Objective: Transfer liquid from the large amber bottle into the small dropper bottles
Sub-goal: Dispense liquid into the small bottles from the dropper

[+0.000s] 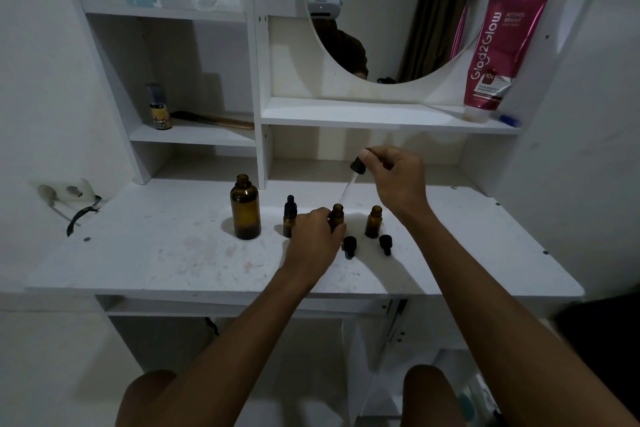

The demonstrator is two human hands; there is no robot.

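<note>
- Your left hand (313, 239) gripped the middle dropper bottle (337, 213), fingers curled round it, upright on the table (156, 253).
- Your right hand (398, 177) pinched the dropper (356, 166) by its bulb, its glass tip angled at that bottle's mouth.
- The large amber bottle (245, 208) stood uncapped to the left.

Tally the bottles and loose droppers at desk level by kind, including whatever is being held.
Large amber bottle: 1
Small amber dropper bottles: 3 (one capped, one open and gripped by the left hand, one open and standing free)
Loose black droppers: 3 (two lying on the desk, one pinched by the right hand)
Total: 7
</note>
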